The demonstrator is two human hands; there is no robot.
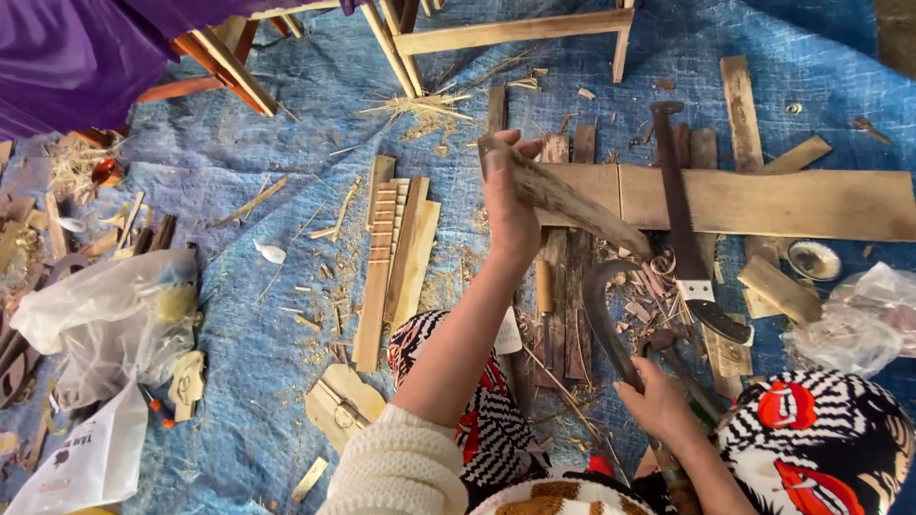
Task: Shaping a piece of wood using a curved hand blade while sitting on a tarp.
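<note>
Tarpaulin [239, 172] blue, strewn with shavings, left hand [508, 205] fingers gripping wood strip [572, 200], right hand [658, 401] clutching curved blade [603, 315]

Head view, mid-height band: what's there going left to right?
Clear plastic bag → stack of wood slats → left hand gripping a wood piece → right hand holding a curved blade → saw → crumpled plastic.

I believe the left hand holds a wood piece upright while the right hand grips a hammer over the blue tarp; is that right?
Not quite: the head view shows the right hand gripping a curved blade, not a hammer. The left hand does hold the wood piece over the blue tarp.
</note>
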